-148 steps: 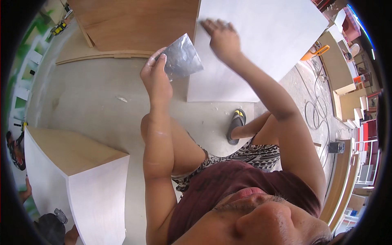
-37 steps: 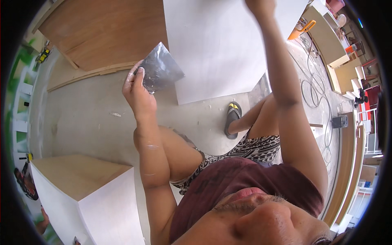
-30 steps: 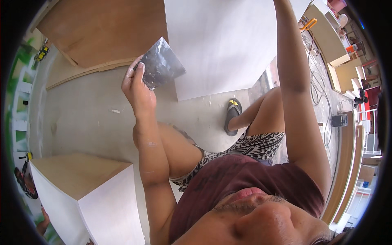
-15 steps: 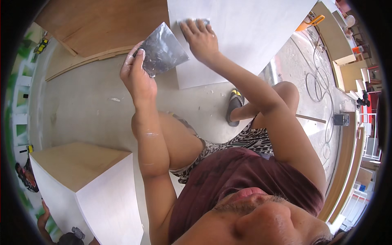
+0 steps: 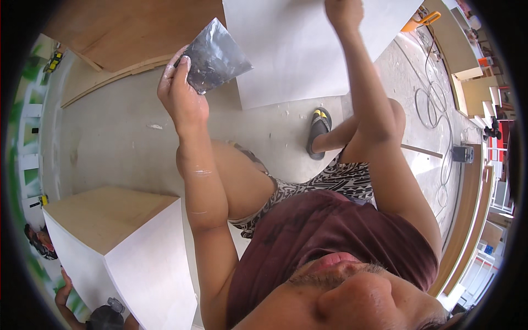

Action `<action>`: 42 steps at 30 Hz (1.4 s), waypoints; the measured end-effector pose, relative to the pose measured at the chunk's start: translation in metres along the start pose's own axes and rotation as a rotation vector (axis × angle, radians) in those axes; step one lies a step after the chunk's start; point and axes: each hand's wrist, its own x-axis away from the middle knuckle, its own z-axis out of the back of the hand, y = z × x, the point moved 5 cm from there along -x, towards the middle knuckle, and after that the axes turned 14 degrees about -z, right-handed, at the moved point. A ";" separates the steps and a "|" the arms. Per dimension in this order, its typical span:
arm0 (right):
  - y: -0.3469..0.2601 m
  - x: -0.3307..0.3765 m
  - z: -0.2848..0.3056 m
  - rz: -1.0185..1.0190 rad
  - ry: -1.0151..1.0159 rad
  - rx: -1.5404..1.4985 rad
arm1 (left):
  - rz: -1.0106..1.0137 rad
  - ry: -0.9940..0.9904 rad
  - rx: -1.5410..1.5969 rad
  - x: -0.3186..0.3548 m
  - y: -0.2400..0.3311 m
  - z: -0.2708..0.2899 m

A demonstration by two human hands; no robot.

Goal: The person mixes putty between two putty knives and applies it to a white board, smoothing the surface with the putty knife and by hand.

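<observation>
My left hand (image 5: pixel 184 91), white smears on its fingers, is closed around one corner of a thin square metal plate (image 5: pixel 217 58). The plate is silvery grey with dark and pale smudges and tilts up over the floor. My right hand (image 5: pixel 345 15) is at the top edge of the view, over a large white panel (image 5: pixel 286 66). Its fingers look bent, but their tips are cut off by the view, so what they hold is hidden.
A brown wooden board (image 5: pixel 137 33) lies beyond the plate. At lower left stands a white-sided box (image 5: pixel 148 258) with a plywood face, and another person's arm (image 5: pixel 65 289) beside it. A hose (image 5: pixel 434 107) coils on the floor at right, near a dark box (image 5: pixel 462 154).
My right hand has swept right and away across the white panel, to the top edge of the view. My left hand and the metal plate have shifted slightly up and left.
</observation>
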 end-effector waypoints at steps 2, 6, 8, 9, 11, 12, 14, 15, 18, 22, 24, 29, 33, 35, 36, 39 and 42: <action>-0.012 0.029 -0.023 0.043 0.017 0.027 | 0.001 -0.013 0.012 0.001 -0.002 -0.006; -0.035 0.119 -0.063 0.304 0.000 0.085 | -0.001 0.001 -0.003 0.002 -0.004 -0.012; -0.033 0.154 -0.075 0.339 -0.126 0.086 | -0.014 -0.001 -0.012 0.002 -0.007 -0.011; -0.029 0.162 -0.077 0.285 -0.249 0.083 | -0.027 0.038 -0.022 0.001 -0.008 -0.007; -0.020 0.163 -0.074 0.231 -0.368 0.073 | -0.045 0.072 -0.034 0.001 -0.011 -0.001; -0.014 0.151 -0.063 0.082 -0.410 -0.224 | -0.021 0.074 0.001 0.002 -0.016 0.001; -0.009 0.129 -0.046 -0.132 -0.472 -0.806 | -0.003 0.079 0.033 0.004 -0.022 -0.001; -0.021 0.127 -0.033 -0.238 -0.594 -1.025 | 0.033 0.048 0.079 0.005 -0.026 -0.003; -0.049 0.144 0.001 -0.492 -0.941 -1.361 | 0.071 -0.018 0.173 0.012 -0.039 -0.016; -0.050 0.163 0.006 -0.345 -1.214 -0.946 | -0.014 0.011 0.046 0.018 -0.033 -0.025; -0.039 0.164 0.002 -0.387 -1.312 -0.897 | -0.045 -0.020 0.014 0.016 -0.027 -0.025; -0.019 0.139 0.012 -0.600 -1.006 -1.037 | -0.161 -0.007 0.056 0.018 -0.016 -0.031; -0.026 0.134 0.012 -0.655 -0.970 -1.061 | -0.193 -0.290 -0.407 0.041 -0.028 -0.049; -0.024 0.110 0.013 -0.621 -0.907 -1.109 | -0.187 -0.330 -0.434 0.045 -0.027 -0.053; -0.027 0.088 0.012 -0.568 -0.843 -1.166 | -0.174 -0.319 -0.413 0.043 -0.029 -0.047; -0.033 -0.021 0.051 -0.128 -0.411 -0.783 | -0.123 -0.260 -0.349 0.039 -0.024 -0.039; -0.068 -0.114 0.090 0.156 -0.129 -0.530 | -0.045 -0.209 -0.294 0.035 -0.019 -0.038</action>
